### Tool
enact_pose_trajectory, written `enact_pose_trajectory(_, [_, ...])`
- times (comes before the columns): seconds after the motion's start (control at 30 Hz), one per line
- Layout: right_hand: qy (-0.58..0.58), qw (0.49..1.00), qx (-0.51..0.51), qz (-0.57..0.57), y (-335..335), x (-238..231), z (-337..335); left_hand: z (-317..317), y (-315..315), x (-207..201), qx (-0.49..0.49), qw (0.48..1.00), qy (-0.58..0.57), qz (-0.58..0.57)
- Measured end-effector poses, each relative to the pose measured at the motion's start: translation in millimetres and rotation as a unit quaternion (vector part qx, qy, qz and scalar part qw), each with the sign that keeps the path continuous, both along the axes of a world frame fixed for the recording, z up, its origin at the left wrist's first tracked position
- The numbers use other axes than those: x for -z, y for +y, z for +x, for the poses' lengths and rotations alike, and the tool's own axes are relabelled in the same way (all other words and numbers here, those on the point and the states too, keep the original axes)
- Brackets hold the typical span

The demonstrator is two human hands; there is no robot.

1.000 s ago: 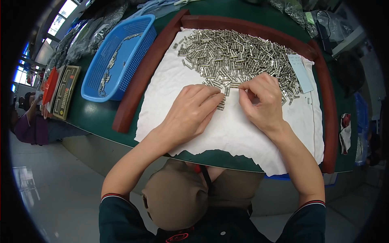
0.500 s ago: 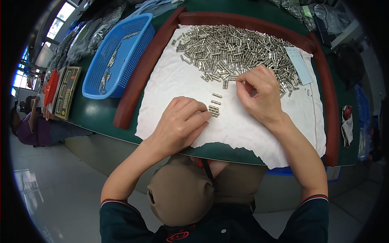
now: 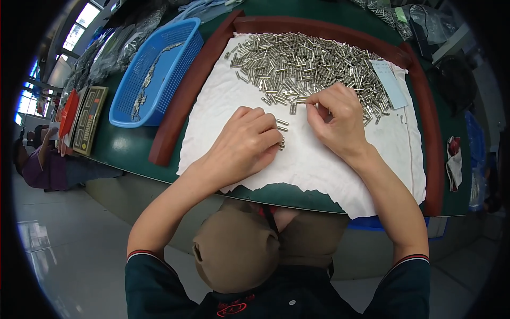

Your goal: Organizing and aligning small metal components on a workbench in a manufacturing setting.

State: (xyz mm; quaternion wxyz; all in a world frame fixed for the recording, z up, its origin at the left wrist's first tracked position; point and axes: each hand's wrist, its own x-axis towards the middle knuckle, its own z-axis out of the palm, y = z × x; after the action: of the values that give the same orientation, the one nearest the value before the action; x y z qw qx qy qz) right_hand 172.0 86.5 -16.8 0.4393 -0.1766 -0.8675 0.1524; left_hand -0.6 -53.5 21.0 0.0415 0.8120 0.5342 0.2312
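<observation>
Small silvery metal pins lie in a large heap on a white cloth. My right hand is at the heap's near edge, thumb and forefinger pinched at the end of a metal pin. Lower and to the left, my left hand is curled over the cloth, its fingertips down by a short row of loose pins. Its fingers hide part of that row, and what they hold, if anything, cannot be made out. A pair of upright pins lies between the hands.
A dark red wooden frame borders the cloth on three sides. Left of it stands a blue plastic basket, then a flat box. A pale blue paper slip lies on the heap's right side. Another person is at far left.
My left hand has moved up and slightly right, now covering more of the short row of pins. My right hand stays at the heap's edge, still pinched.
</observation>
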Motion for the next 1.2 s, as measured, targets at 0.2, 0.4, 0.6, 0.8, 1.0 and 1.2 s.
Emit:
enact_pose_trajectory(0.2, [-0.016, 1.0, 0.014, -0.014, -0.1, -0.1, 1.5, 3.9, 6.8, -10.4, 0.004, 0.999, 0.003, -0.04])
enact_pose_trajectory(0.4, [-0.008, 1.0, 0.006, -0.016, -0.7, -2.3, 0.6, -2.1, 15.2, 0.2, -0.031, 0.999, 0.019, -0.027])
enact_pose_trajectory(0.6, [-0.011, 1.0, 0.011, -0.021, 0.1, -1.6, 1.9, -22.3, 15.2, -10.6, -0.056, 0.998, 0.012, -0.03])
enact_pose_trajectory(0.8, [-0.001, 1.0, -0.005, -0.007, 0.1, -0.8, 1.0, -27.4, 9.5, -11.7, -0.073, 0.996, 0.003, -0.05])
enact_pose_trajectory(1.0, [-0.004, 1.0, 0.004, -0.009, 1.7, 0.0, 1.7, -17.1, 23.9, -3.7, -0.056, 0.998, -0.005, -0.033])
enact_pose_trajectory(1.2, [-0.012, 1.0, 0.002, -0.013, -0.8, -1.8, 1.2, -14.1, 37.0, 0.4, -0.067, 0.997, 0.007, -0.043])
